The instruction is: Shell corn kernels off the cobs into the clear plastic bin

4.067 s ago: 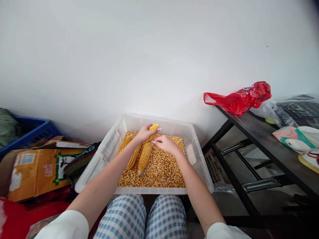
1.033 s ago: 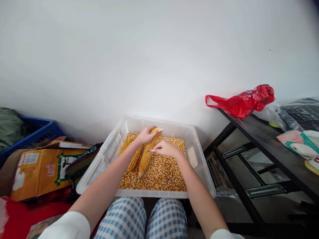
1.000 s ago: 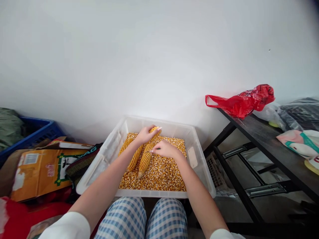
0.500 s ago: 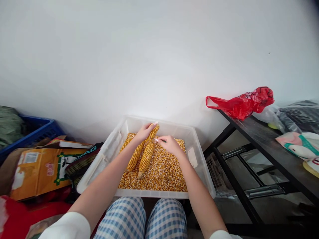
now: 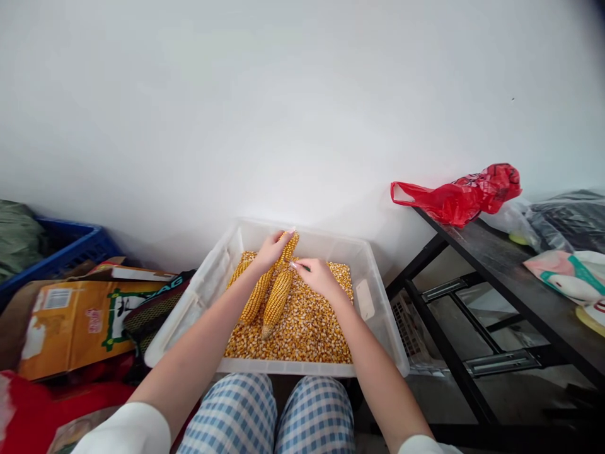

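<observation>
My left hand (image 5: 270,248) is closed around an ear of dried corn (image 5: 290,246), its tip pointing up and away. My right hand (image 5: 317,277) grips a thin pointed tool (image 5: 302,267) with a dark green part showing; most of its handle is hidden in the fingers. The tool's tip meets the lower part of the held ear or lies very close to it. Below my hands, one ear of corn (image 5: 278,299) and another ear (image 5: 258,297) lie on loose yellow kernels (image 5: 307,334). A further ear is partly covered by my left forearm. All this is inside a translucent plastic bin (image 5: 288,367).
A white wall (image 5: 302,113) stands behind the bin. At right is a dark table (image 5: 501,252) bearing a red plastic bag (image 5: 467,195). To the left are an orange cardboard box (image 5: 80,325) and a blue crate (image 5: 78,246). My checkered knees (image 5: 236,410) are against the near side.
Both hands have shifted slightly up and left, and the held ear with them. The tool stays by that ear. The ears lying on the kernels have not moved.
</observation>
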`<state>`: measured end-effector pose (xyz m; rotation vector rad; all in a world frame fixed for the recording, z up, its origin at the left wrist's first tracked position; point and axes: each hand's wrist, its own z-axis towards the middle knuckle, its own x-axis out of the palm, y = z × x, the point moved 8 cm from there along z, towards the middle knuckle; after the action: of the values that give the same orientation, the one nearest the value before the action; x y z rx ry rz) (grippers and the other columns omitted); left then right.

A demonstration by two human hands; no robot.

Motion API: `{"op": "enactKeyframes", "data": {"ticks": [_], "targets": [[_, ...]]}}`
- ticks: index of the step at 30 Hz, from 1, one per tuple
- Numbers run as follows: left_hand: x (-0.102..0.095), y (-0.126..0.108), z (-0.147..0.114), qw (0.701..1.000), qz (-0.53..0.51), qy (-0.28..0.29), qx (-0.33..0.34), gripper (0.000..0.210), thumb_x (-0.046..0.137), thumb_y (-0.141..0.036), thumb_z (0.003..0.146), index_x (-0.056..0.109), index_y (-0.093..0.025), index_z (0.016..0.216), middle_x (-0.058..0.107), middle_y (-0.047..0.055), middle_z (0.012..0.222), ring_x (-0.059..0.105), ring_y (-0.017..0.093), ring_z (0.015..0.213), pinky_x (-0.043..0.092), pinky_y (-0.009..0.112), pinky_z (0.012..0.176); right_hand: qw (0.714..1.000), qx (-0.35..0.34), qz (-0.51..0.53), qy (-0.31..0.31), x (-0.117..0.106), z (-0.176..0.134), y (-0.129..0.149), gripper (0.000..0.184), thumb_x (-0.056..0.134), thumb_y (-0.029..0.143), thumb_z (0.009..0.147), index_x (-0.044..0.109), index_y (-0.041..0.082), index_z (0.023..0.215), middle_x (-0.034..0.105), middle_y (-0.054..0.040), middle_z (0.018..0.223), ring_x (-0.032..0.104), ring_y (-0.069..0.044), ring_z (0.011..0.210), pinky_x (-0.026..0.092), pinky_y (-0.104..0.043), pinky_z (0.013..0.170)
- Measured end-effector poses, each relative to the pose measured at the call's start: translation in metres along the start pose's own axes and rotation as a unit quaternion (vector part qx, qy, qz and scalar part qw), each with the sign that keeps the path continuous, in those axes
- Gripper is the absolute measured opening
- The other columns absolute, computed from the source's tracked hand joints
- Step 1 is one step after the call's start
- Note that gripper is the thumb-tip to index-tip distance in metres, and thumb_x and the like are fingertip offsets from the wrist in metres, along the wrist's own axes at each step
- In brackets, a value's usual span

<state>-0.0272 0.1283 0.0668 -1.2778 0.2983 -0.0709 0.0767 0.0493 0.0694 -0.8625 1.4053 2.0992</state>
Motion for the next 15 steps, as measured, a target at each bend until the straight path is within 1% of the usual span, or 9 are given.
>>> {"op": "enactKeyframes", "data": {"ticks": [4, 6, 8, 10, 12, 15], "targets": [[-0.001, 0.003, 0.001, 1.0, 0.014, -0.017, -0.001, 0.045, 0.046, -0.058, 0.071, 0.056, -0.014, 0.071, 0.05, -0.002, 0.059, 0.046, 0.011, 0.057, 0.035, 0.021, 0.052, 0.999, -0.028, -0.024, 0.04, 0.008, -0.002, 0.006, 0.031, 0.04, 0.033, 0.084, 0.068, 0.019, 0.087, 0.068, -0.0044, 0.083, 0.057, -0.015, 0.068, 0.036, -0.023, 0.063], [-0.003, 0.01, 0.002, 0.999, -0.014, -0.03, -0.024, 0.045, 0.045, -0.059, 0.071, 0.056, -0.015, 0.074, 0.051, -0.002, 0.058, 0.048, 0.011, 0.056, 0.036, 0.021, 0.051, 0.996, -0.037, -0.04, 0.066, 0.017, -0.004, 0.011, 0.03, 0.042, 0.032, 0.083, 0.069, 0.019, 0.081, 0.068, -0.004, 0.077, 0.056, -0.014, 0.064, 0.035, -0.023, 0.061], [-0.004, 0.019, 0.003, 0.995, -0.068, -0.039, -0.06, 0.046, 0.045, -0.059, 0.071, 0.055, -0.015, 0.079, 0.053, -0.001, 0.058, 0.05, 0.012, 0.053, 0.038, 0.021, 0.049, 0.995, -0.043, -0.05, 0.079, 0.024, -0.005, 0.014, 0.029, 0.044, 0.033, 0.083, 0.069, 0.019, 0.078, 0.068, -0.0039, 0.074, 0.055, -0.014, 0.062, 0.033, -0.023, 0.059], [-0.003, 0.027, 0.003, 0.986, -0.126, -0.037, -0.101, 0.047, 0.045, -0.06, 0.07, 0.053, -0.015, 0.083, 0.054, 0.0, 0.056, 0.052, 0.013, 0.049, 0.039, 0.023, 0.046, 0.996, -0.042, -0.051, 0.064, 0.024, -0.005, 0.016, 0.029, 0.044, 0.033, 0.083, 0.068, 0.019, 0.08, 0.067, -0.004, 0.073, 0.054, -0.013, 0.062, 0.033, -0.023, 0.059], [-0.002, 0.033, 0.003, 0.975, -0.175, -0.038, -0.135, 0.048, 0.047, -0.061, 0.069, 0.051, -0.016, 0.084, 0.055, 0.001, 0.055, 0.053, 0.014, 0.044, 0.04, 0.024, 0.043, 0.998, -0.034, -0.044, 0.035, 0.02, -0.004, 0.015, 0.03, 0.041, 0.033, 0.084, 0.067, 0.019, 0.084, 0.067, -0.004, 0.075, 0.054, -0.013, 0.063, 0.033, -0.022, 0.06], [-0.002, 0.039, 0.002, 0.959, -0.22, -0.047, -0.17, 0.047, 0.049, -0.061, 0.068, 0.051, -0.016, 0.081, 0.056, 0.002, 0.053, 0.053, 0.015, 0.041, 0.04, 0.025, 0.041, 0.999, -0.018, -0.04, 0.009, 0.013, -0.003, 0.011, 0.032, 0.038, 0.035, 0.085, 0.065, 0.019, 0.086, 0.066, -0.0037, 0.076, 0.053, -0.013, 0.062, 0.032, -0.022, 0.061]]}}
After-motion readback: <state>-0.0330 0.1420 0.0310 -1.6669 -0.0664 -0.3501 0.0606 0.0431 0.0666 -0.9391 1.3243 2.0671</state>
